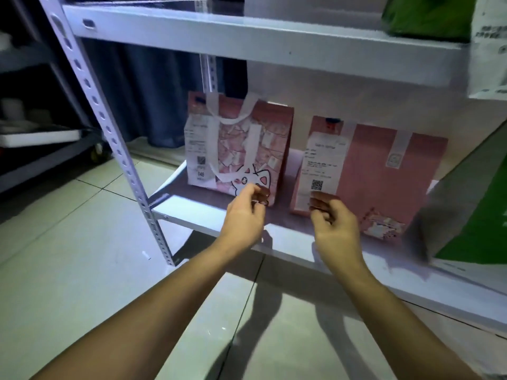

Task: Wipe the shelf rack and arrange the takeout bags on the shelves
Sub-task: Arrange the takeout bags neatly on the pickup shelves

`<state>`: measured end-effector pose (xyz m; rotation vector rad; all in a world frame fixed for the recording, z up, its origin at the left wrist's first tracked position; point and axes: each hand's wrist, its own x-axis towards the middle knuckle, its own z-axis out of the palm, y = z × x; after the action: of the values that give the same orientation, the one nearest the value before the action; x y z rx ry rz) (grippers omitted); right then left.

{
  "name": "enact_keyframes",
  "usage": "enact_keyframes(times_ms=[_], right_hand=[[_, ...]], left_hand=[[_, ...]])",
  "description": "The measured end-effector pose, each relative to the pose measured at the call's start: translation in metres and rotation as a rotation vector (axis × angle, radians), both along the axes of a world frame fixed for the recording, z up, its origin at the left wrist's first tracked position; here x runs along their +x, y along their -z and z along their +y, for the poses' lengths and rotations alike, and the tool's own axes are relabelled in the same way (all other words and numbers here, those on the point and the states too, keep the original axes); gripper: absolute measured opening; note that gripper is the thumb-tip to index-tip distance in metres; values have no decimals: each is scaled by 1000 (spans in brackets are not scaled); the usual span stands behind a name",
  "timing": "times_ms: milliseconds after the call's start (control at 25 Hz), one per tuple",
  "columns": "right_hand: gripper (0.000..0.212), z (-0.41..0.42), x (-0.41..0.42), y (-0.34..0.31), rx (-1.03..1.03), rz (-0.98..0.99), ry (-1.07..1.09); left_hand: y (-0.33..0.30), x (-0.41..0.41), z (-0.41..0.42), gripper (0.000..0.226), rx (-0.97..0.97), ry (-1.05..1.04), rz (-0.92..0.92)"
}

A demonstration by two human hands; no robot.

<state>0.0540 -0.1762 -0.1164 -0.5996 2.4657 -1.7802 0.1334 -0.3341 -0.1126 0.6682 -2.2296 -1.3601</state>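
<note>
Two pink takeout bags stand upright on the lower shelf (192,215) of a white metal rack. The left bag (247,144) has a cat drawing, white handles and a receipt. The right bag (384,171) is plain pink with a receipt and QR code on its left side. My left hand (244,215) hovers by the left bag's lower right corner, fingers loosely curled, holding nothing I can see. My right hand (334,223) is in front of the right bag's lower left corner, fingers curled near the receipt; whether it touches the bag is unclear.
A green and white bag (472,215) stands at the right end of the lower shelf. Another green bag (428,17) sits on the upper shelf (247,39). The rack's perforated post (109,133) rises at left. A dark cart (41,144) stands on the tiled floor further left.
</note>
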Motion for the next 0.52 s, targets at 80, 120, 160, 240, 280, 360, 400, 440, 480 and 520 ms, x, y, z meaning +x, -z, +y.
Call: enact_keyframes(times_ms=[80, 120, 160, 240, 280, 360, 400, 440, 480, 520], right_hand=[[25, -29, 0, -4, 2, -37, -16], [23, -44, -1, -6, 0, -67, -17], [22, -57, -1, -8, 0, -102, -16], [18, -74, -5, -8, 25, -124, -12], [14, -80, -6, -7, 45, -128, -13], [8, -90, -5, -6, 75, -137, -31], [20, -93, -5, -5, 84, -143, -50], [34, -97, -5, -4, 74, -145, -75], [41, -100, -7, -3, 63, -150, -90], [40, -104, -8, -3, 58, -151, -93]], left_hand=[[-1, 5, -37, 25, -4, -102, -38], [-2, 7, -56, 24, -18, -138, -66], [-3, 8, -72, 22, -35, -158, -92], [-2, 6, -98, 21, -50, -217, -123], [-2, 3, -109, 23, -41, -262, -129], [0, -1, -130, 32, -1, -353, -140], [2, -1, -138, 41, 29, -370, -144], [3, -1, -146, 53, 68, -357, -133], [4, -1, -153, 63, 106, -317, -111], [6, -2, -158, 68, 126, -268, -88]])
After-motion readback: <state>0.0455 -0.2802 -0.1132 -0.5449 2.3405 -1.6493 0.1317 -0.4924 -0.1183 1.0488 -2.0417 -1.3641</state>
